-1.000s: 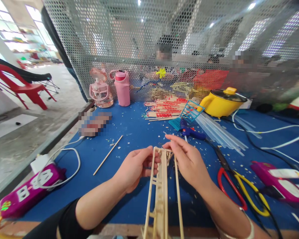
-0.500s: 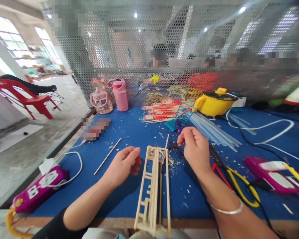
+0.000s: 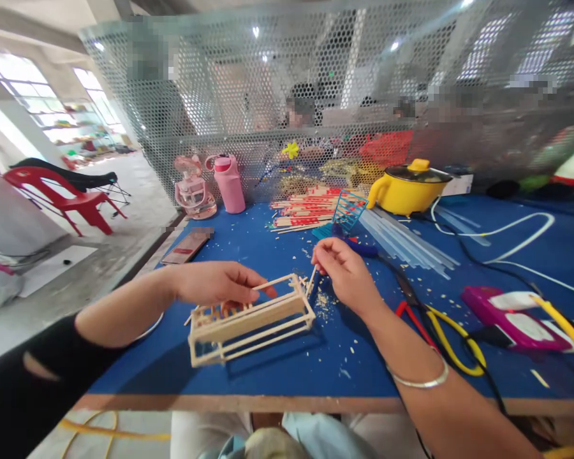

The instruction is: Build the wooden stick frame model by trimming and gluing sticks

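My left hand [image 3: 215, 284] is closed on the far side of a small frame of pale wooden sticks [image 3: 256, 320], some of its fingers hidden behind the bars. The frame is turned crosswise and tilted above the blue table. At its right end, my right hand [image 3: 344, 274] pinches a thin wooden stick [image 3: 312, 280], whose lower tip meets the frame's corner; whether it is fixed there I cannot tell. Wood chips [image 3: 324, 303] lie under that hand. Just beyond it are a blue-handled tool [image 3: 361, 247] and a teal lattice piece [image 3: 349, 210].
Red-marked sticks [image 3: 310, 207] are piled at the back, beside clear glue sticks [image 3: 406, 245] and a yellow pot [image 3: 409, 188]. Pliers with red and yellow handles [image 3: 452, 344] and a magenta device [image 3: 521, 319] lie right. Pink bottles [image 3: 229, 185] and a phone [image 3: 187, 245] are left.
The frame, which stood lengthwise between my hands, is now in my left hand and turned crosswise. My right hand has moved left to the frame's end, with a thin stick in its fingers.
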`<state>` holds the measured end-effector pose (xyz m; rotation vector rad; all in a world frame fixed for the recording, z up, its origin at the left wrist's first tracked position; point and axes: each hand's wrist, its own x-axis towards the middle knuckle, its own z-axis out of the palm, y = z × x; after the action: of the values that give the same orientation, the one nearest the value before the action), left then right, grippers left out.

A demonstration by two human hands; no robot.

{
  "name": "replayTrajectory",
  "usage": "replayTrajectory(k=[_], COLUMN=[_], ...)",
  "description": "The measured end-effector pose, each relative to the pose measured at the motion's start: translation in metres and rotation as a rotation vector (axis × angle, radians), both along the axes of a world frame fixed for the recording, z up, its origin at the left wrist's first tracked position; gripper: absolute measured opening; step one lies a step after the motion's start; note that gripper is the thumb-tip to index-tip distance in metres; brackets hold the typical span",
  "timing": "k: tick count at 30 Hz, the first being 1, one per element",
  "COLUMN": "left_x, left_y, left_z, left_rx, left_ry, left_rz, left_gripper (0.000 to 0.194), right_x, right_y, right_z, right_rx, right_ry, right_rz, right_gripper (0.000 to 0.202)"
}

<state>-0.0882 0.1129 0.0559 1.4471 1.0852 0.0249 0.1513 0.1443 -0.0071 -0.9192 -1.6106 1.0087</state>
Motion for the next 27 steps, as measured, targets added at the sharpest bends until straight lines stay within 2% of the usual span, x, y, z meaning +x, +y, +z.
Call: replayTrajectory(k=[2, 4, 9, 11, 13, 17, 20, 24, 27], left_x=[-0.006, -0.007, 0.004, 0.009, 0.014, 0.02, 0.02, 0.02, 0.024], left_y=[0.016, 0.028, 0.039, 0.039, 0.039, 0.04, 0.042, 0.041, 0.038], left_z=[0.001, -0.003, -0.008, -0.007, -0.008, -0.012, -0.013, -0.013, -0.014], left_rx=[-0.015, -0.012, -0.025, -0.009, -0.011, -0.047, -0.052, -0.082, -0.078], left_ry=[0.061, 0.096, 0.107, 0.081, 0.028, -0.069, -0.069, -0.055, -0.071], left_rz=[-0.108, -0.148, -0.138, -0.077, -0.076, -0.23, -0.292, -0.324, -0.193], left_gripper=[0.039, 0.036, 0.04, 0.047, 0.056, 0.06, 0.058, 0.06, 0.062], right_x=[-0.002, -0.003, -0.001, 0.001, 0.002, 0.002, 0.003, 0.005, 0.005], right_y=[-0.001, 0.0, 0.005, 0.008, 0.01, 0.008, 0.006, 0.007, 0.008], right_z=[-0.001, -0.004, -0.011, -0.015, -0.018, -0.02, -0.017, -0.015, -0.014], right_rx=[-0.094, -0.158, -0.17, -0.13, -0.063, 0.025, 0.013, 0.02, 0.076], right_ry=[-0.015, -0.039, -0.137, -0.266, -0.45, -0.773, -0.917, -0.919, -0.777], right_rz=[0.123, 0.19, 0.178, 0.162, 0.193, 0.312, 0.309, 0.258, 0.182], right_gripper=[0.02, 0.022, 0.017, 0.017, 0.02, 0.022, 0.023, 0.023, 0.025])
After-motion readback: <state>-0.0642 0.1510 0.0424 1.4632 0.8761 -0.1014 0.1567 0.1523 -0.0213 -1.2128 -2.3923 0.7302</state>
